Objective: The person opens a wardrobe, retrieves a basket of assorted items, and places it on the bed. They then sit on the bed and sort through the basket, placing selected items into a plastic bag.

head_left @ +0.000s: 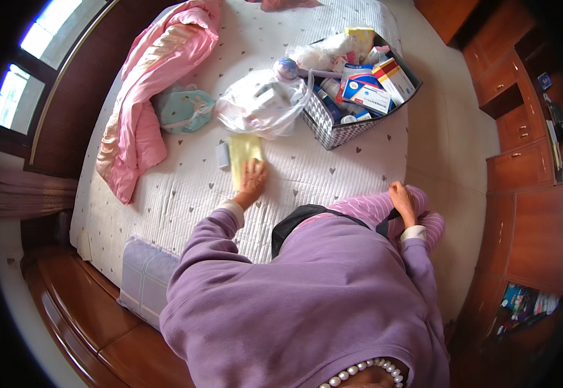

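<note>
My left hand (254, 178) is on the near right part of a thin yellow sheet, cloth or bag (243, 148), which lies on the quilted bed cover. Both are slightly blurred, and the fingertips are partly lost against the yellow. Just left of the sheet is a small grey-blue box (222, 155). Beyond it sits a clear plastic bag (262, 109) with small white boxes inside. My right hand (403, 200) rests on my knee in pink striped trousers, fingers curled, near a black strap. Whether it grips anything is hidden.
A houndstooth storage box (332, 133) full of medicine boxes and bottles stands at the bed's right side. A pale green drawstring bag (184, 110) lies beside a pink quilt (148, 126). Behind my left arm is a purple pillow (148, 276). Wooden cabinets (519, 208) line the right wall.
</note>
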{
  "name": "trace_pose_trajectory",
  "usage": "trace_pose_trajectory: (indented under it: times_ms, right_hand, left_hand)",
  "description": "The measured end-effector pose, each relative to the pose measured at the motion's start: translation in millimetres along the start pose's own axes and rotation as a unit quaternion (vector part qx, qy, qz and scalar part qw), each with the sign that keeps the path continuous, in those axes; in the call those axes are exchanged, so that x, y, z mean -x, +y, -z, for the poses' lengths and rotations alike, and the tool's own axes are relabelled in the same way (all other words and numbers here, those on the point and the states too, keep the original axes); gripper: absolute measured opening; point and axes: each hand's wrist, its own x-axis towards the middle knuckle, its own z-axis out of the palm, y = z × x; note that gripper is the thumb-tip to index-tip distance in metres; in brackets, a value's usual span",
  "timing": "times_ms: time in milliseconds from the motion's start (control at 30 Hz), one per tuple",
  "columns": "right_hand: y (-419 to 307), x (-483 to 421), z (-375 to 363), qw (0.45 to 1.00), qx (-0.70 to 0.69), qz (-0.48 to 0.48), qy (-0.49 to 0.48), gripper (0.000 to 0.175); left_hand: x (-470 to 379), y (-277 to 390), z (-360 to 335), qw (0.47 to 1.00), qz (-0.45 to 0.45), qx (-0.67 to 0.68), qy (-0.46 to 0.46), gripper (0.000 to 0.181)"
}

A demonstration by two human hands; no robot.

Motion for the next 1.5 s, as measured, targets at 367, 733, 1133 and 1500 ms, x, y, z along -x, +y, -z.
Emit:
trace_pose_trajectory:
  times_ms: [367,733,1133,1500]
  right_hand:
    - [-13,-1,0,1.000,0.004,0.005,0.008,0.032]
    - [1,5,-13,0.988,-0.079,0.066,0.114,0.018]
    - [-3,4,-14,0.981,-0.090,0.068,0.158,0.016]
    - [-9,14,-8,0.978,-0.073,0.052,0.190,0.012]
  left_hand:
    - [-82,112,144,0.937,-0.075,0.254,0.228,0.067]
    - [-188,137,167,0.929,-0.096,0.186,0.306,0.026]
    - [-193,-1,178,0.974,0.031,0.087,0.206,0.033]
    - [-29,81,513,0.478,-0.532,0.635,0.291,0.054]
